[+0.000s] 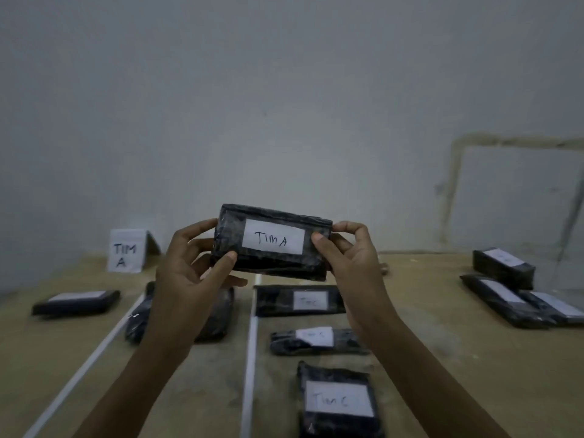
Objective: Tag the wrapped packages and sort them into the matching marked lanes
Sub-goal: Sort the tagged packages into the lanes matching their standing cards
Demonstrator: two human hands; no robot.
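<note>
Grey wall behind a wooden table point(442, 327) striped with white lane lines point(251, 343).
Both hands grip one black package point(234, 241) labelled "TIM A", raised at centre: left hand point(186, 279) closed on its 9 o'clock end, right hand point(350, 260) on its 3 o'clock end. A "TIM A" sign point(126, 251) stands at 9 o'clock.

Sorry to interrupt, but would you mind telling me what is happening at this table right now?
A person is sorting black wrapped packages into lanes marked by white strips on the table. Both hands, left hand and right hand, hold up one package by its ends; its label reads TIM A. A standing card marked TIM A sits at the far left, with one package already lying in front of it. Three packages lie in the lane on the right, and more wait in a pile at the far right.
</note>
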